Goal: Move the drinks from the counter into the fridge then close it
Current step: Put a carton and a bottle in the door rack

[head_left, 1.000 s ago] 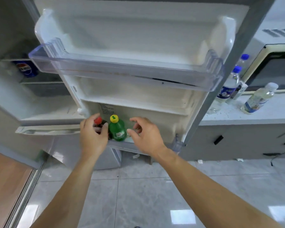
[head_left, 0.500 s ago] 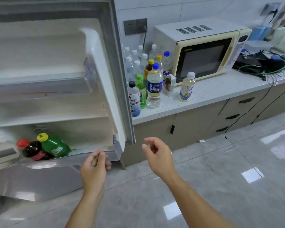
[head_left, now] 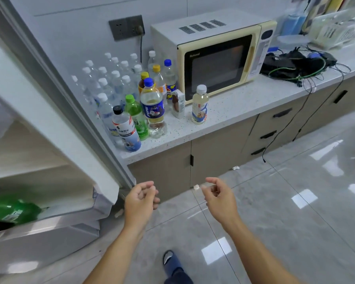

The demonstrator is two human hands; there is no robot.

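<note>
Drinks [head_left: 143, 103] crowd counter [head_left: 244, 103]; two hands [head_left: 140, 199] empty

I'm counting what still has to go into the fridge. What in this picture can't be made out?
- Clear water bottles, head view: packed rows overlap behind the fridge door edge; exact count unclear.
- Green bottle in the bottom door bin: motion-blurred, label unreadable; a red-capped bottle beside it is cut off by the left edge.
- Fridge interior: out of frame.
- Small carton: print too small.

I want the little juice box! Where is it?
The small carton stands on the counter, between the Pepsi bottle and the white-capped bottle, in front of the microwave.
</note>
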